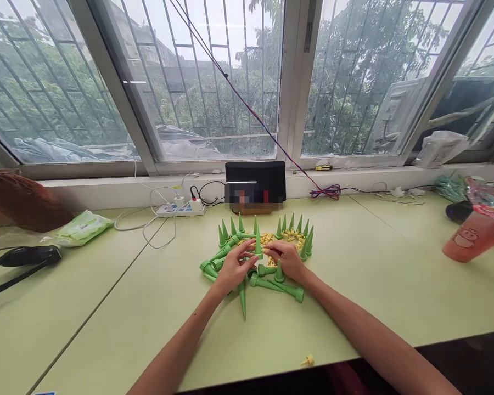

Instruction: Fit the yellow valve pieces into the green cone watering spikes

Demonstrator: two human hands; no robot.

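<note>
My left hand (234, 266) is closed on a green plastic spike (258, 242), which stands upright, point up, between thumb and fingers. Close by on the right, my right hand (287, 259) pinches what looks like a small yellow plastic piece (265, 250) beside the spike's lower end; the fingers partly hide it. Behind both hands lies a pile of small yellow pieces (293, 236), with several green spikes (299, 224) standing around it. More green spikes (267, 283) lie on their sides around and below my hands, one pointing towards me.
A dark screen (255, 184) leans by the windowsill, with a power strip (181, 209) and white cables to its left. A green packet (82, 227) lies on the left of the table (140, 329). On the right stands a pink cup (473, 233). One yellow piece (308, 360) lies near the front edge.
</note>
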